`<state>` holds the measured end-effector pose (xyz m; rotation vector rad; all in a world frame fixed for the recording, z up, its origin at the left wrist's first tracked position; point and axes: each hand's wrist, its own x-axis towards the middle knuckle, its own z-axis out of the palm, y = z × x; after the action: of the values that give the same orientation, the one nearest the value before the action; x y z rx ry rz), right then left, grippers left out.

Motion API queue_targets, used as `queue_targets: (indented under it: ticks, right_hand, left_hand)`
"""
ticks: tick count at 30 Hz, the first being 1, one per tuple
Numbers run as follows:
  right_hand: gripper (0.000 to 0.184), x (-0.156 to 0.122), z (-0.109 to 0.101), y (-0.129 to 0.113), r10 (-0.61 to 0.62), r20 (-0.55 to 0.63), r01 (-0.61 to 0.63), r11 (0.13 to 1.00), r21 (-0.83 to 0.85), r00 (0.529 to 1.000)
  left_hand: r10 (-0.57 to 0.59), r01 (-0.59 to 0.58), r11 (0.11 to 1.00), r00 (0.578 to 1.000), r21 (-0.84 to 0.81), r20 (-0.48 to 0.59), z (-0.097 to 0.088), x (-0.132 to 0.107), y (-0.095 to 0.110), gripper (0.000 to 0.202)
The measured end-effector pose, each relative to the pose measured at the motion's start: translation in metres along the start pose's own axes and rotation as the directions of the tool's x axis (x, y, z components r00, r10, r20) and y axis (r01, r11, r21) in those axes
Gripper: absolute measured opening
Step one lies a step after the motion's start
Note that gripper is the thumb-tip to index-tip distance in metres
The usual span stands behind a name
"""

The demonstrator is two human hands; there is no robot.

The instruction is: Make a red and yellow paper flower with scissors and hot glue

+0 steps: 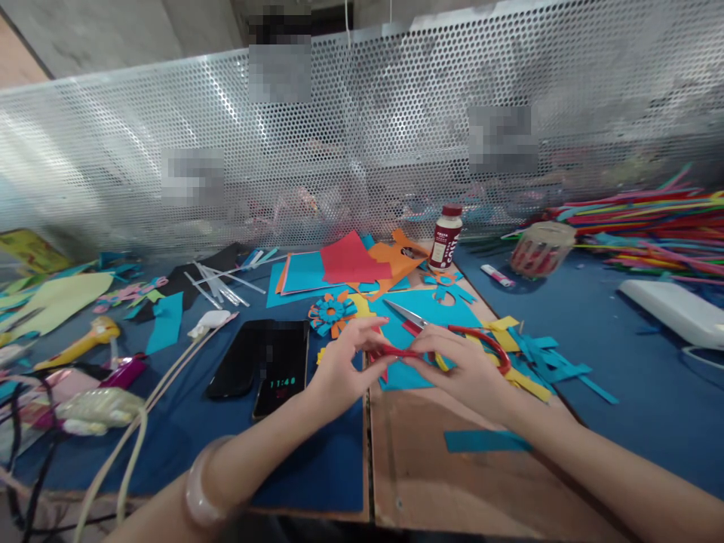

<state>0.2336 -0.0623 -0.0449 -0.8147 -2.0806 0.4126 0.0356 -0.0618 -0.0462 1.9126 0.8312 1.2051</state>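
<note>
Between my two hands is a narrow piece of red paper (396, 352), pinched at both ends. My left hand (345, 362) grips its left end with thumb and fingers. Its right end sits between the thumb and fingertips of my right hand (461, 366). Just behind my right hand lies a pair of scissors (408, 314) with red handles, partly hidden by the hand. A blue and orange paper flower (332, 312) rests behind my left hand. Under the hands is a blue paper sheet (407, 375) on the wooden board.
Two phones (242, 358) lie left of my hands, near white cables (170, 377). Blue and yellow paper scraps (557, 362) lie to the right. Stacked coloured paper (308, 271), a bottle (446, 240) and a jar (541, 250) stand farther back, before a perforated metal screen (362, 136).
</note>
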Motion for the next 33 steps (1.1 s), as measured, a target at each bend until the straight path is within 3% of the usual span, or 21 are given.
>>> queue_targets:
  ticks: [4,8,12,20,27,29,31,33]
  right_hand:
    - [0.019,0.003,0.000,-0.004,0.240,0.102,-0.242,0.970,0.010,0.965]
    - [0.030,0.006,0.001,-0.004,0.333,0.195,-0.353,0.932,0.077,0.922]
    - [0.034,0.006,0.000,-0.001,0.389,0.266,-0.437,0.886,0.152,0.882]
    - [0.030,0.006,-0.005,-0.006,0.351,0.367,-0.387,0.922,0.028,0.861]
    - [0.028,0.011,-0.017,0.003,0.217,0.482,-0.218,0.974,-0.055,0.849]
    - [0.024,0.013,-0.019,0.003,0.248,0.425,-0.230,0.969,-0.095,0.870]
    - [0.026,0.013,-0.018,0.000,0.327,0.293,-0.294,0.944,-0.151,0.898]
    - [0.034,0.012,-0.013,-0.004,0.413,0.154,-0.384,0.904,-0.187,0.898]
  left_hand:
    - [-0.157,0.158,0.983,0.987,-0.089,0.019,0.000,0.004,0.001,0.038]
    - [-0.318,0.322,0.929,0.947,-0.185,0.050,0.001,0.008,0.000,0.042]
    - [-0.378,0.399,0.872,0.917,-0.284,0.130,0.001,0.010,-0.004,0.043]
    - [-0.416,0.451,0.873,0.888,-0.187,0.196,-0.002,0.009,-0.009,0.035]
    - [-0.354,0.396,0.913,0.888,-0.095,0.294,-0.006,0.011,-0.005,0.023]
    - [-0.369,0.413,0.904,0.883,-0.109,0.290,-0.007,0.012,-0.007,0.024]
    - [-0.384,0.417,0.901,0.895,-0.122,0.224,-0.006,0.012,-0.011,0.025]
    - [-0.388,0.405,0.906,0.911,-0.125,0.138,-0.003,0.012,-0.013,0.026]
